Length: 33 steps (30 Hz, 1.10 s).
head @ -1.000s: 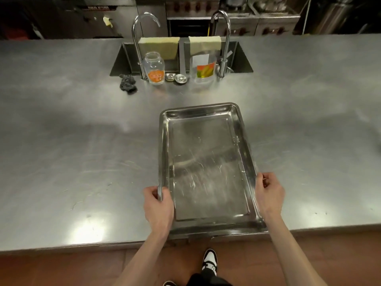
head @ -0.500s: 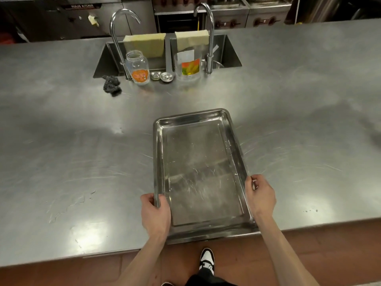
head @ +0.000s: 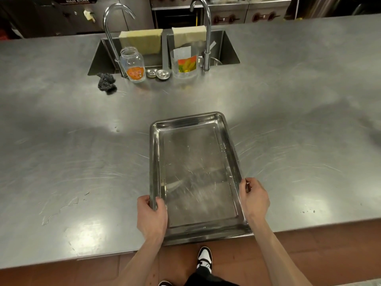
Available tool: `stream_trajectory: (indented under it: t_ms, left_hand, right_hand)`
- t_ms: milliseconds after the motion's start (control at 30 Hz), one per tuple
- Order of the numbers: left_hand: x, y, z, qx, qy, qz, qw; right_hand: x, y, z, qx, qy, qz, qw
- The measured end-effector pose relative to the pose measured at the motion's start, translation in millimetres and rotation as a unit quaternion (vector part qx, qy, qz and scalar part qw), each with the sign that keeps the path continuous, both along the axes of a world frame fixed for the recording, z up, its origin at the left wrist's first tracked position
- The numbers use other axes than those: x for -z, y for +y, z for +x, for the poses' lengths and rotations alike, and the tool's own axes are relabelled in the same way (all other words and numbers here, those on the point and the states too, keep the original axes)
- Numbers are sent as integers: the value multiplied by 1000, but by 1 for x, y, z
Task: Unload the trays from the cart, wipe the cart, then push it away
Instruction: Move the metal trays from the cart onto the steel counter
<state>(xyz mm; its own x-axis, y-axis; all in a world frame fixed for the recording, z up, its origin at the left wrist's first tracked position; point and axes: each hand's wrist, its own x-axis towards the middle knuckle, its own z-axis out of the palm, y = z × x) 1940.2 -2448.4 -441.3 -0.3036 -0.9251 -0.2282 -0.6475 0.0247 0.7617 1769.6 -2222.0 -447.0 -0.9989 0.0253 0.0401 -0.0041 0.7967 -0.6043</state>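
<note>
on steel counter (head: 82, 141) near edge | tray (head: 195, 172) flat | left hand (head: 151, 217), right hand (head: 254, 200) each grasping a long rim

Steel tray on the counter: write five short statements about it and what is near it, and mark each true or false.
1. Both hands hold the tray: the left hand on its left rim, the right hand on its right rim. True.
2. The tray holds food. False: it is empty.
3. The tray's near end reaches past the counter edge. True.
4. The glass jar lies on its side. False: it stands upright by the sink.
5. The dark scouring pad is inside the tray. False: it lies on the counter, left of the jar.
</note>
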Motion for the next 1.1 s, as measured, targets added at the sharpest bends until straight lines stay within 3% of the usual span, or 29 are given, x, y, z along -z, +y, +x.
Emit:
stream_trajectory:
  t_ms: [333, 633, 833, 1100]
  left_hand:
    - [11, -1, 2, 15, 9, -11, 1000]
    - [26, -4, 3, 42, 6, -65, 997]
    - [26, -5, 3, 40, 11, -35, 999]
    - [27, -3, 5, 37, 33, -14, 999]
  right_hand:
    - [10, 3, 2, -16, -18, -20, 1000]
    - [32, 4, 0, -50, 33, 13, 998]
    - [41, 6, -1, -63, 40, 66, 995]
    - [45, 10, -1, -64, 38, 31, 997]
